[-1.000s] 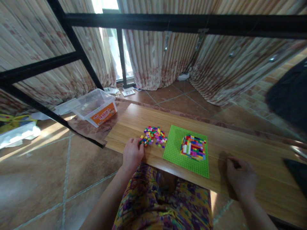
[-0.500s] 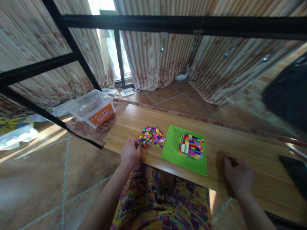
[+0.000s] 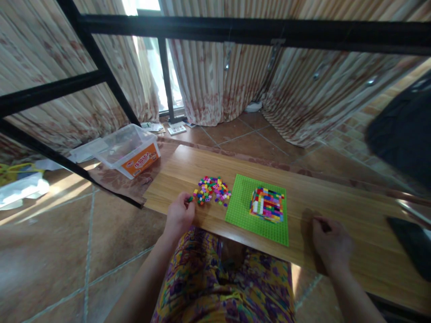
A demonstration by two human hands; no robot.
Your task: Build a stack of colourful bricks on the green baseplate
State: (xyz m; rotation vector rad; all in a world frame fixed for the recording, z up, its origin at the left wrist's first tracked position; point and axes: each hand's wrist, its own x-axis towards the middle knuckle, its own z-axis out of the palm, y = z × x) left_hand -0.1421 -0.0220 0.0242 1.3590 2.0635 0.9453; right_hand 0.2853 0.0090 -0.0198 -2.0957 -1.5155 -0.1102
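My left hand [image 3: 182,212] is at the left edge of a pile of small mixed-colour toy bricks [image 3: 215,190], its thumb and forefinger pinched on a small green brick [image 3: 190,198]. Right of the pile lies a green studded baseplate [image 3: 238,202]. On it stands a block of stacked multicoloured bricks [image 3: 267,204], with several white ones near its left side. My right hand [image 3: 332,242] rests on the tabletop to the right of the baseplate, loosely curled into a fist, with no brick showing in it.
The wooden table [image 3: 303,193] runs across in front of my lap. A clear plastic bin [image 3: 134,150] with an orange label stands beyond its left end. A dark flat object [image 3: 409,244] lies at the right. Black metal bars [image 3: 215,28] cross before the curtains.
My left hand has drawn slightly left, and the green brick now shows between its fingertips. The right hand stays curled in place. The whole view has shifted a little.
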